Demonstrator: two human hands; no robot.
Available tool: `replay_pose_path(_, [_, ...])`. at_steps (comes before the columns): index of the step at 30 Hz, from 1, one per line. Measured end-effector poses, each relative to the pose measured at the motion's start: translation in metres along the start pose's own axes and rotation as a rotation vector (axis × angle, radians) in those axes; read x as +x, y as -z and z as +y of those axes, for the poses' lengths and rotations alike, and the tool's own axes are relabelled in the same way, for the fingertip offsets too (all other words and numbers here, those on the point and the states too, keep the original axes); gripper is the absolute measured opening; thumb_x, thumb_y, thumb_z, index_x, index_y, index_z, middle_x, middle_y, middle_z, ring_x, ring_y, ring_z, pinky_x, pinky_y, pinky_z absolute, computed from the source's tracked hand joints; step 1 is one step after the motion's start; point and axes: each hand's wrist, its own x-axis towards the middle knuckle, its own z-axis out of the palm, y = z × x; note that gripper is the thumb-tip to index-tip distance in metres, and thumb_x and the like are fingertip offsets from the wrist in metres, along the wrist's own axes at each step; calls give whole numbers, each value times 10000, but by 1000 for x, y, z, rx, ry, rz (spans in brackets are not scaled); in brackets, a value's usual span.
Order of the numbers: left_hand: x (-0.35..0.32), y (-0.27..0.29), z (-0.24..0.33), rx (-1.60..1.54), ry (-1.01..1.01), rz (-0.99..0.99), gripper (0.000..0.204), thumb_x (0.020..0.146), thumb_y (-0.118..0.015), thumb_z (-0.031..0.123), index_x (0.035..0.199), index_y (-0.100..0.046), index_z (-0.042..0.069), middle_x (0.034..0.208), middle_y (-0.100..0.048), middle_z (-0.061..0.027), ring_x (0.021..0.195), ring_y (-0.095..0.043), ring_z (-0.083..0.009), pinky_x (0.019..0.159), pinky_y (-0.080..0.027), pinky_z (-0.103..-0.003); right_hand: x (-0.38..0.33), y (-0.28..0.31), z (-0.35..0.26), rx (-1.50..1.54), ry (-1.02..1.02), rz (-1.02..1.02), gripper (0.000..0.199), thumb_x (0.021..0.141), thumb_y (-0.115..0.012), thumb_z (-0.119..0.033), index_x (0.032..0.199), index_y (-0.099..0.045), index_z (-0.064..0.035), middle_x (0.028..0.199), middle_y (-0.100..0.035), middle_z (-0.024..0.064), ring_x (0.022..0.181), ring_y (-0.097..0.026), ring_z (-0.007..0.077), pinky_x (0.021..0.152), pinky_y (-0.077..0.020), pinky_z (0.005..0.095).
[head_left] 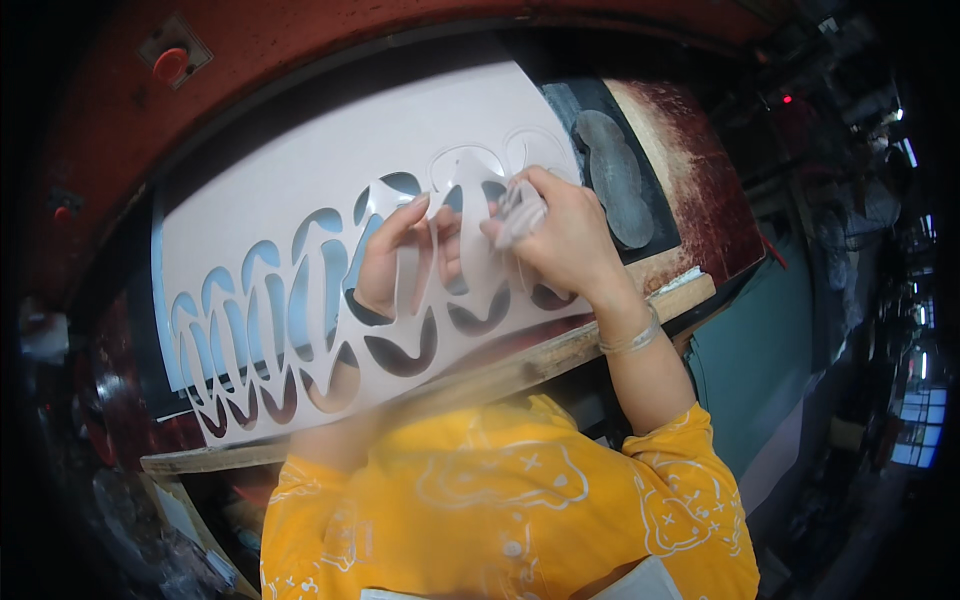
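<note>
A large white sheet (330,130) lies across the work surface, its near part punched with a row of long insole-shaped holes. My left hand (390,262) comes up through one of these holes, its forearm passing beneath the sheet's near edge. The thumb and fingers are apart, and I see nothing held between them. To its right, my right hand (570,235) is closed around some white cut pieces (522,214), apparently a small bunch, blurred by motion. Between and beyond my hands, thin insole outlines show on the sheet.
A grey sole-shaped piece (615,175) rests on a dark board at the right. Pale blue material (158,300) shows under the sheet. A wooden rail (540,362) runs along the near edge. A red machine beam with a red button (171,66) spans the far side.
</note>
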Motion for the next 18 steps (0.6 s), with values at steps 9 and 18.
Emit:
replay_pose_path(9, [19,6,-6,-197,-160,-13,179,892,-492,157,790,-558,25,1188,-531,-202,1206,-476,-377,1019,-387,-556,-75,-3,-68,299,1019,-367,193,674,-713,-178,798,-602,-81,755,-591,66,688,-593,252,609,-465,364])
replay_pose_path(18, [2,1,-6,-77,-187,-132,644,689,-468,186,1310,-355,59,1379,-402,-143,1280,-366,-314,982,-355,-581,65,26,-34,-326,381,-59,370,656,-664,-134,1025,-665,-112,834,-682,150,810,-663,316,720,-518,389])
